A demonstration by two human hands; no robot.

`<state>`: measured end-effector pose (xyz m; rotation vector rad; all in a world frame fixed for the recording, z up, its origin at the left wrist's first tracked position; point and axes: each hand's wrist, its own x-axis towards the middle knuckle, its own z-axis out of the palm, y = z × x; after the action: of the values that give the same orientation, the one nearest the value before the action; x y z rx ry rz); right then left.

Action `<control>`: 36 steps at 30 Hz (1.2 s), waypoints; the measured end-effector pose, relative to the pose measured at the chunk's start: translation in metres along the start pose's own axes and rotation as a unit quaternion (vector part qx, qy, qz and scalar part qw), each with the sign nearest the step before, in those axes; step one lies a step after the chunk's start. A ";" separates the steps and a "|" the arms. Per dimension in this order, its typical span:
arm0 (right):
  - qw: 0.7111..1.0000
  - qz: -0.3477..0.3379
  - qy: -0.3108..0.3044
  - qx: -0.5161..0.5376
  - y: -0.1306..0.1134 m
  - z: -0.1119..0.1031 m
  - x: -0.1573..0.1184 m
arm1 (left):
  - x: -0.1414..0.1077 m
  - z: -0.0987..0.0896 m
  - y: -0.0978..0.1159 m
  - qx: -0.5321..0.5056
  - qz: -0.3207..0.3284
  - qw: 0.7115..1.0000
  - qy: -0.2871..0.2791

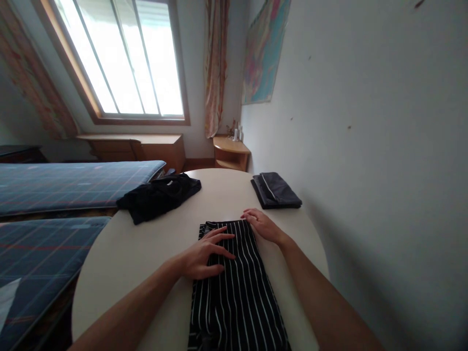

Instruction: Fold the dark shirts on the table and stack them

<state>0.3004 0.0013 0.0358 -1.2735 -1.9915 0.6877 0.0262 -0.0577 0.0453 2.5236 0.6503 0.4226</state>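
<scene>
Black cloth with white stripes, apparently a folded pair of trousers (243, 287), lies lengthwise on the round table, its near end cut off by the bottom of the view. My left hand (208, 256) rests flat on its upper left part, fingers spread. At the far right corner of the cloth is my right hand (261, 224), with its fingers stretched out along the edge and the fingertips touching it. The underside of each hand is hidden.
A crumpled black garment (161, 195) lies at the table's far left edge. Folded dark clothes (276, 190) sit at the far right, near the wall (365, 170). Beds with plaid blue mattresses (73, 187) stand left of the pale round table (153, 268).
</scene>
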 end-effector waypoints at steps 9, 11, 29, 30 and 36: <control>0.993 0.008 -0.066 -0.094 0.003 0.001 0.002 | 0.002 0.002 0.005 0.000 -0.007 1.000 -0.012; 0.988 0.024 -0.055 -0.141 0.006 0.001 0.004 | 0.002 0.002 0.005 0.002 -0.012 1.000 -0.015; 0.918 0.276 -0.050 -0.279 -0.026 -0.012 -0.015 | 0.005 0.019 -0.007 0.133 -0.058 0.988 0.045; 0.916 0.281 -0.055 -0.281 -0.030 -0.011 -0.017 | 0.006 0.021 -0.010 0.153 -0.072 0.983 0.068; 0.911 0.280 -0.076 -0.293 -0.049 0.002 -0.023 | 0.014 0.028 -0.027 0.232 -0.198 0.931 0.201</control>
<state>0.2785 -0.0391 0.0641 -2.2673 -2.0378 0.4528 0.0390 -0.0404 0.0098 2.6450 1.5434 0.7102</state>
